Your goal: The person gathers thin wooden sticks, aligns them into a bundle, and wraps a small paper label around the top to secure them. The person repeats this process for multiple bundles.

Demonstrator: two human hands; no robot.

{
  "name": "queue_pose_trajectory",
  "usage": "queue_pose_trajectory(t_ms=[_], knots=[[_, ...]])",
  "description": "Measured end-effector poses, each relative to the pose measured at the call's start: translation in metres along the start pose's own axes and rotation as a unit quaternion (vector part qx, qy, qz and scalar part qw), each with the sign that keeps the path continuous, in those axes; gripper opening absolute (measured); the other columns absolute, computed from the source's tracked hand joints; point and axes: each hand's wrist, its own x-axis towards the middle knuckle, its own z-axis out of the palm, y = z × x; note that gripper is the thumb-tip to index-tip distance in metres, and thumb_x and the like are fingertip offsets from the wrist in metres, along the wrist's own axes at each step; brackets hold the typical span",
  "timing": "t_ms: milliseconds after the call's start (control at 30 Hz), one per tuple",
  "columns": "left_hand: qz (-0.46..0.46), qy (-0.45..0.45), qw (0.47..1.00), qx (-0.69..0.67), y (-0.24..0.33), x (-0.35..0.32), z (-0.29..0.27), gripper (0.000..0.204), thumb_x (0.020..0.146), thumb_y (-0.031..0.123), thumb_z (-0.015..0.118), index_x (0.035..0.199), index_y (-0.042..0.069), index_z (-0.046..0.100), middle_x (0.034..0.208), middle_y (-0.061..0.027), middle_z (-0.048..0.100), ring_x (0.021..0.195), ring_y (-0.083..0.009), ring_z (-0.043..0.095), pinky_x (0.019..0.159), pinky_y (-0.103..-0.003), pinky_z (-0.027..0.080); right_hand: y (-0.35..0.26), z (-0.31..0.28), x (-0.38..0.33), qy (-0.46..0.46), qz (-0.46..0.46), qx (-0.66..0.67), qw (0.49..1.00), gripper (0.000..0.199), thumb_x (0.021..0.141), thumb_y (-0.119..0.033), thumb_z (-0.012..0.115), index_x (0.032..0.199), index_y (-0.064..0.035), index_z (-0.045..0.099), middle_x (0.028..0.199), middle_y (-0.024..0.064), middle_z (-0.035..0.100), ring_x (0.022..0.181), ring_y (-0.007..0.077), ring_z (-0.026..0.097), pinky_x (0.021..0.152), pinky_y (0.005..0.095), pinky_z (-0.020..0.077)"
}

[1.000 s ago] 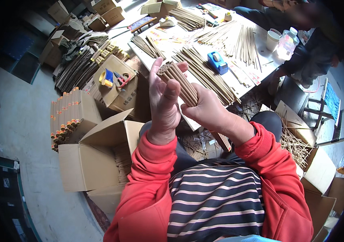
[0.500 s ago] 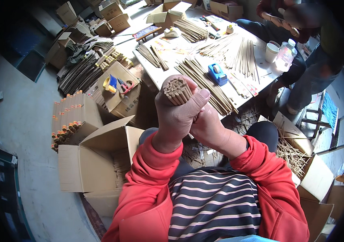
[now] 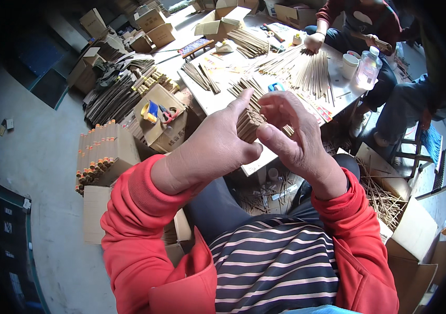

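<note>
A bundle of brown incense sticks [image 3: 250, 125] stands between my hands in front of my chest, its cut ends facing up toward me. My left hand [image 3: 207, 138] is wrapped against its left side, with the thumb pointing up. The far fingers of that hand are hidden. On the other side, my right hand [image 3: 301, 136] is loosely curved with its fingers apart. Its thumb tip is by the bundle's end; whether it touches cannot be told. Behind my hands, more loose sticks [image 3: 246, 86] lie on the white table [image 3: 223, 104], beside a partly covered blue tape dispenser [image 3: 275, 87].
Across the table a co-worker's hand [image 3: 314, 43] presses on fanned sticks [image 3: 309, 73]. A cup [image 3: 350, 67] and a plastic bottle [image 3: 369, 68] stand at the right. Scissors [image 3: 168, 115] lie on a carton [image 3: 162, 133] at left. A carton of sticks [image 3: 382, 204] stands right.
My hands, clasped together round the bundle before, have come apart, the right one loosening and its fingers spreading. The co-worker's hand has come down onto the fanned sticks.
</note>
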Motion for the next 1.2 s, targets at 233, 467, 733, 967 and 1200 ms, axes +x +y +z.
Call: queue_pose_trajectory(t_ms=[233,467,733,967,1200], knots=[[-0.149,-0.051,0.981,-0.115,-0.044,0.006,0.056,0.034,0.07,-0.003,0.064,0.102,0.0,0.054,0.088,-0.0042,0.057,0.083,-0.0119,0.053,0.072,-0.026,0.046,0.037,0.026,-0.033,0.014,0.027,-0.139,0.99,0.027,0.087,-0.029,0.05,0.085,-0.0025,0.054,0.06,0.0185,0.058,0.058,0.035,0.061,0.054,0.0417,0.0489],[-0.199,-0.132,0.954,-0.183,-0.078,0.005,0.073,0.018,0.065,-0.004,0.063,0.081,0.0,0.055,0.066,-0.0026,0.053,0.053,-0.0096,0.05,0.046,-0.023,0.039,0.064,0.026,-0.059,-0.02,0.13,-0.089,0.987,0.027,0.083,-0.027,0.054,0.083,-0.0003,0.055,0.062,0.0207,0.059,0.06,0.0378,0.061,0.058,0.0432,0.0499],[-0.266,-0.124,0.922,-0.252,-0.11,0.007,0.078,0.021,0.069,-0.005,0.061,0.089,-0.002,0.058,0.072,-0.0054,0.058,0.06,-0.0125,0.054,0.054,-0.024,0.043,0.085,0.028,-0.057,-0.042,0.167,-0.08,0.982,0.028,0.081,-0.027,0.053,0.081,0.0003,0.057,0.062,0.0198,0.06,0.058,0.0369,0.061,0.057,0.0418,0.051],[-0.306,-0.143,0.888,-0.313,-0.141,0.024,0.08,0.021,0.069,-0.006,0.058,0.089,-0.004,0.058,0.072,-0.0044,0.055,0.054,-0.0105,0.051,0.049,-0.022,0.041,0.118,0.02,-0.045,-0.134,0.194,-0.066,0.969,0.038,0.087,-0.037,0.052,0.083,-0.0002,0.057,0.067,0.0203,0.06,0.062,0.0372,0.061,0.059,0.0425,0.0498],[-0.337,-0.133,0.865,-0.346,-0.165,0.043,0.071,0.021,0.076,0.007,0.065,0.087,-0.001,0.049,0.068,-0.0039,0.051,0.05,-0.0092,0.049,0.046,-0.022,0.042,0.245,-0.079,0.033,0.045,0.355,-0.221,0.907,0.021,0.086,-0.019,0.06,0.091,0.0014,0.061,0.073,0.0089,0.06,0.066,0.0144,0.055,0.063,0.0302,0.0455]])
